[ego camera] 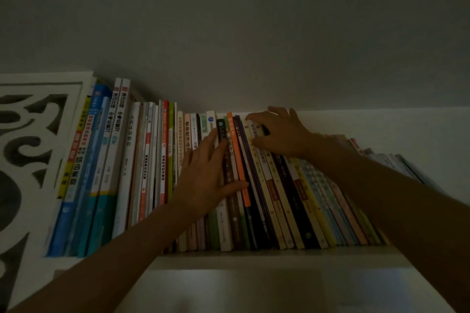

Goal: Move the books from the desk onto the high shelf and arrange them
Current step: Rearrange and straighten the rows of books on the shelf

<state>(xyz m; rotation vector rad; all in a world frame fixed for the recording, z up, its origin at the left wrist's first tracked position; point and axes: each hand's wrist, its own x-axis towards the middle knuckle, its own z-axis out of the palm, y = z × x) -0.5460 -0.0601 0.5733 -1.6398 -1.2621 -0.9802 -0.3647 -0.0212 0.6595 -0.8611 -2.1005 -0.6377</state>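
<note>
Setting: dim room, plain grey wall (254, 20) above a high white shelf (267, 258); carved white panel (28, 140) at the shelf's left end.
Shelf contents: one long row of books (142, 160), spines outward, filling the shelf from the panel toward the right. Taller books at left stand near upright; those at centre and right lean to the left.
Bench: not in view; no books are seen waiting off the shelf.
Left hand (203, 180): fingers spread and laid flat on the spines at the row's middle, thumb resting beside an orange book (239, 160); it presses, grips nothing.
Right hand (277, 132): fingers curled over the top edges of the leaning books (300, 185) just right of the orange one, pinching a pale book (256, 129) by its top.
Step in hand: arranging, by the look of it; the books are already on the shelf and the hands are squaring the middle of the row.
Progress: judged late in the task.
Next move calls for: steady bracing with the left hand while the right tips the leaning books upright and pushes them level with their neighbours.
Risk: leaning books at right may slide further over if released.
</note>
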